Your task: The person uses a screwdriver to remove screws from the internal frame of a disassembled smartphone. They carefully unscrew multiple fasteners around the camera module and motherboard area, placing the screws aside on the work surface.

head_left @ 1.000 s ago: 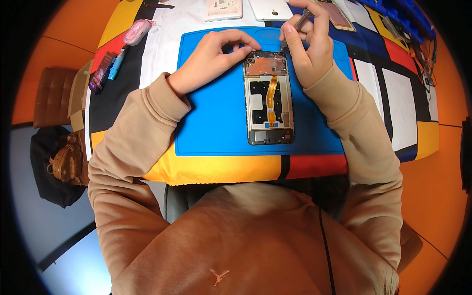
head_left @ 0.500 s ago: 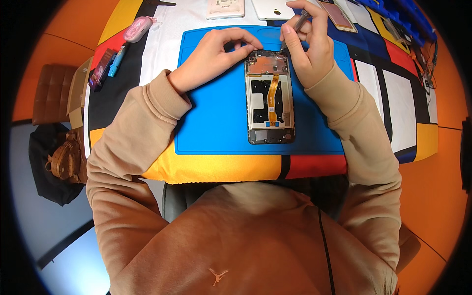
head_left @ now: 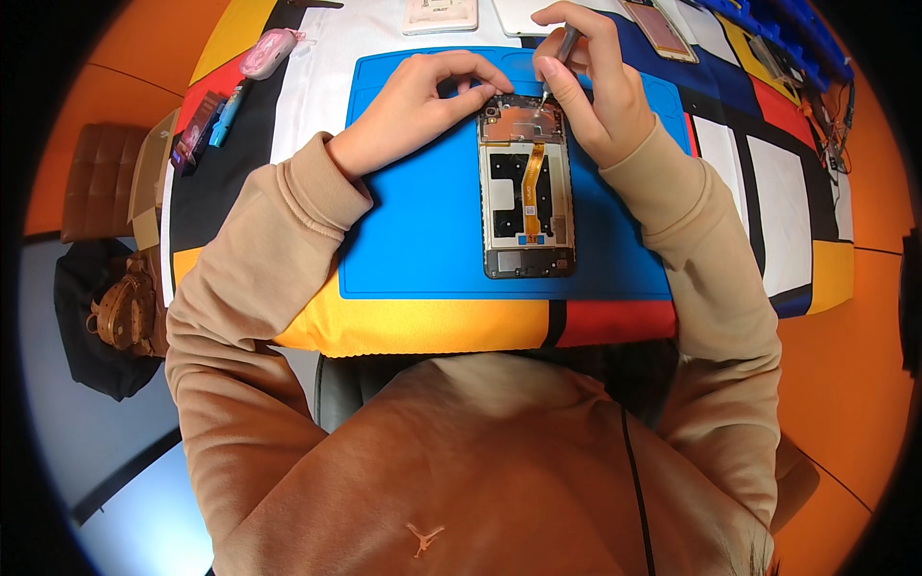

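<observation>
An opened smartphone (head_left: 504,197) lies on a blue work mat (head_left: 413,240), its back cover off. A copper-coloured plate (head_left: 519,125) spans its far part, and an orange ribbon cable (head_left: 531,187) runs down the middle. My left hand (head_left: 418,110) has its thumb and index finger pinched together at the phone's far left corner, steadying it. Between the fingers of my right hand (head_left: 605,106) is a slim grey screwdriver (head_left: 567,46), tilted. Its tip points down at the far right part of the phone; whether it sits in a screw is too small to tell.
Beyond the mat lie a white phone-like panel (head_left: 440,13) and another phone part (head_left: 661,31). A pink case (head_left: 269,53), a blue marker (head_left: 227,115) and a dark box (head_left: 197,130) are at the left. Blue bins (head_left: 783,43) and cables stand at the far right.
My right hand has shifted slightly left, and the screwdriver stands more upright with its tip over the copper-coloured plate's edge. My left hand stays at the phone's corner.
</observation>
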`<state>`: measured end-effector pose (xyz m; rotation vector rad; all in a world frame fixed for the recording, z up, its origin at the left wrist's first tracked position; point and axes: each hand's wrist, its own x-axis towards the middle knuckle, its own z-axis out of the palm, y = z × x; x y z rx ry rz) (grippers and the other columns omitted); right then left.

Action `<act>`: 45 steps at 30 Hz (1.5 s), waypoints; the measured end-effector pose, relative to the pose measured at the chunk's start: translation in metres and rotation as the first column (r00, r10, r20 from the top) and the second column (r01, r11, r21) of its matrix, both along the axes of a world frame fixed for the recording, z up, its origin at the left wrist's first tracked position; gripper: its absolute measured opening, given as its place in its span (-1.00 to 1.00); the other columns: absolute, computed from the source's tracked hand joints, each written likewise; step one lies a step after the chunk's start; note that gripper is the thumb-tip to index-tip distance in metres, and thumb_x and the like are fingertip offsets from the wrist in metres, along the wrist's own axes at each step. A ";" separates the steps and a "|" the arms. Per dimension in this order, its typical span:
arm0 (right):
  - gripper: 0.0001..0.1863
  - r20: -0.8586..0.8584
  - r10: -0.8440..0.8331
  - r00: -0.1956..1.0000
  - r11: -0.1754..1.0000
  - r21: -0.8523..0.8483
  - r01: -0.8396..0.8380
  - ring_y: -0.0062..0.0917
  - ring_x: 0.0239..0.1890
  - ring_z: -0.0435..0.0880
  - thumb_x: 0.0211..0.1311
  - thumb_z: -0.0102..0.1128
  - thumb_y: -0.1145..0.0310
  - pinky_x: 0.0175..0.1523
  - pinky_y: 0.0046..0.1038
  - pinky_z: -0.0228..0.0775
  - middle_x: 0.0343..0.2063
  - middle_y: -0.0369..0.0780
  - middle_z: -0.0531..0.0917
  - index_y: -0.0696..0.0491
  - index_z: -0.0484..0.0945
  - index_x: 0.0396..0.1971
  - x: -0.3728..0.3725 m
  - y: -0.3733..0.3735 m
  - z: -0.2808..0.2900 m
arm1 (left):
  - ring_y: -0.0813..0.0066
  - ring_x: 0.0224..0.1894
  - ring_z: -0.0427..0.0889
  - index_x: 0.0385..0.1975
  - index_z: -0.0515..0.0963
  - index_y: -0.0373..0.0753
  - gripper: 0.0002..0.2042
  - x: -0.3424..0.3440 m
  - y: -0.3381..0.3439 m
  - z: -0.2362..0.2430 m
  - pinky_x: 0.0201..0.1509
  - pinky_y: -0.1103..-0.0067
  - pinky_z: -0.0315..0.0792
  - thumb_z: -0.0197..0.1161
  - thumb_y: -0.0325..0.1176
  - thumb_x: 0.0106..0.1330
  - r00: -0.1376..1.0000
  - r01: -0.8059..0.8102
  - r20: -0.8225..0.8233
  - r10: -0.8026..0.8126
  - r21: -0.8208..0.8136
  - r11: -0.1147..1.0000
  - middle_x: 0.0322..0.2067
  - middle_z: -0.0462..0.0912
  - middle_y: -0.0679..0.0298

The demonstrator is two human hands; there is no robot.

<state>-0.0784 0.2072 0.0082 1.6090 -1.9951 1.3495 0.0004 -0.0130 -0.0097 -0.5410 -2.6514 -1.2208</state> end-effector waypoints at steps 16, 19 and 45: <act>-0.57 -0.125 -0.278 0.953 0.956 0.065 0.287 -0.55 -0.62 0.49 0.26 0.30 0.52 -0.49 -0.52 0.29 -0.58 -0.24 0.48 0.10 0.37 0.08 0.001 0.000 0.012 | 0.62 -0.28 0.50 -0.09 0.70 -0.27 -0.81 0.000 0.001 -0.001 -0.06 0.65 0.45 0.22 -0.35 0.45 0.999 0.007 -0.033 -0.006 0.011 1.000 -0.24 0.69 0.34; -0.58 -0.103 -0.279 0.955 0.950 0.113 0.290 -0.50 -0.62 0.50 0.25 0.30 0.52 -0.49 -0.49 0.30 -0.58 -0.22 0.48 0.10 0.37 0.07 0.001 0.002 0.015 | 0.63 -0.28 0.50 -0.09 0.70 -0.27 -0.81 0.000 0.001 -0.001 -0.06 0.65 0.44 0.22 -0.36 0.45 1.000 0.002 -0.019 -0.001 0.019 1.000 -0.24 0.69 0.34; -0.71 -0.257 -0.159 0.953 0.986 0.008 0.166 -0.31 -0.21 0.54 0.11 0.16 0.62 -0.08 -0.39 0.38 -0.19 -0.05 0.55 0.13 0.35 -0.18 -0.007 -0.001 0.016 | 0.60 -0.24 0.55 -0.09 0.69 -0.27 -0.80 -0.001 0.000 -0.004 -0.04 0.64 0.47 0.20 -0.35 0.47 0.999 0.018 -0.037 -0.017 0.018 1.000 -0.23 0.70 0.31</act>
